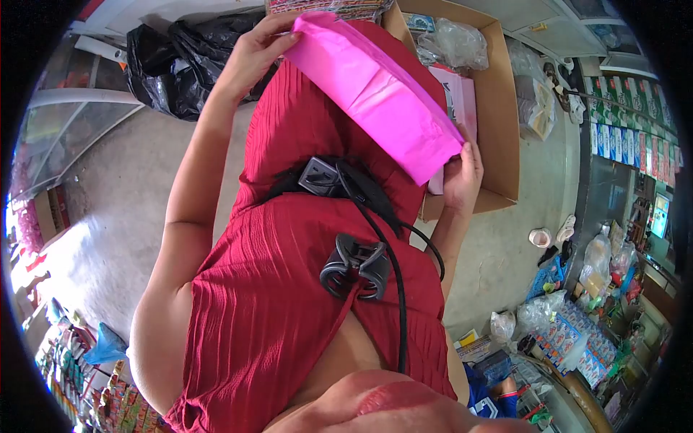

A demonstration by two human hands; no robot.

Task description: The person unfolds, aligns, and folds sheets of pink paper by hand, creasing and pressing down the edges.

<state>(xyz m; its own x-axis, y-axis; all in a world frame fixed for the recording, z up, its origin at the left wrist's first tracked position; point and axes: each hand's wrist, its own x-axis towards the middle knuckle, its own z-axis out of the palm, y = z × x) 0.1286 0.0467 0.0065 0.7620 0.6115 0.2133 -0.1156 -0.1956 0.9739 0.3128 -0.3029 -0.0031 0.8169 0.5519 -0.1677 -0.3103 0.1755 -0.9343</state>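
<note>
A bright pink sheet or flat bag (382, 97), creased and folded, stretches slantwise above my lap. My left hand (263, 54) pinches its upper left end between thumb and fingers. At its lower right end, my right hand (463, 173) grips the edge, with some fingers partly hidden behind the pink material. Beneath it is the red ribbed clothing (289, 123) over my knees. The open cardboard box (499, 115) stands just beyond my right hand, with clear plastic packaging (460, 45) and a pale pink item (463, 101) inside.
Black plastic bags (180, 65) lie on the floor at the upper left. A black cable (401, 303) runs down over my front. Slippers (540, 237) rest on the floor at right, near shelves of boxed goods (628, 101). Another person's arm (507, 387) shows at the lower right.
</note>
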